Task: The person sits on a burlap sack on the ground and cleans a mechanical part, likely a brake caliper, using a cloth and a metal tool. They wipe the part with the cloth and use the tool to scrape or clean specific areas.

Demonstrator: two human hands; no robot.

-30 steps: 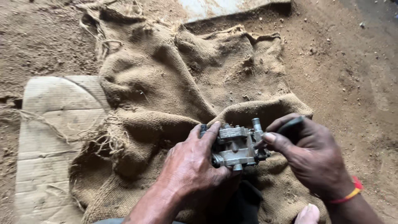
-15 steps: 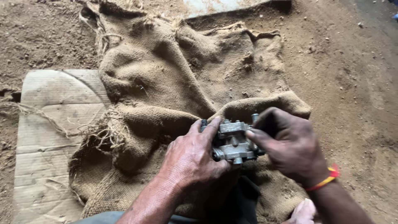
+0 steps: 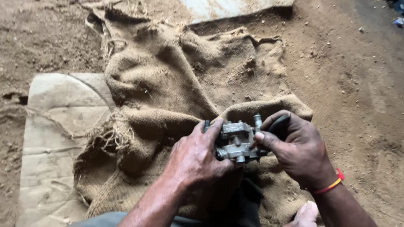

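My left hand (image 3: 195, 157) clamps the grey metal casting (image 3: 236, 142) over the burlap sack (image 3: 176, 96), fingers curled on its left flank; my right hand (image 3: 296, 149) pinches a dark-handled tool (image 3: 278, 125) against it. It looks heavy, rigid, greasy; grip the flat sides

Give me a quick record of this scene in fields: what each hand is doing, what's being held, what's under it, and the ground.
left hand: grips the metal part from its left side, thumb across the top
right hand: holds the part's right side, with a dark handle-like thing in the palm
held thing: grey cast metal part with small ports and fittings
wrist: red and yellow band on the right wrist
beneath: crumpled burlap sack with frayed edges
beside sack: flattened cardboard, on the left
ground: loose brown dirt
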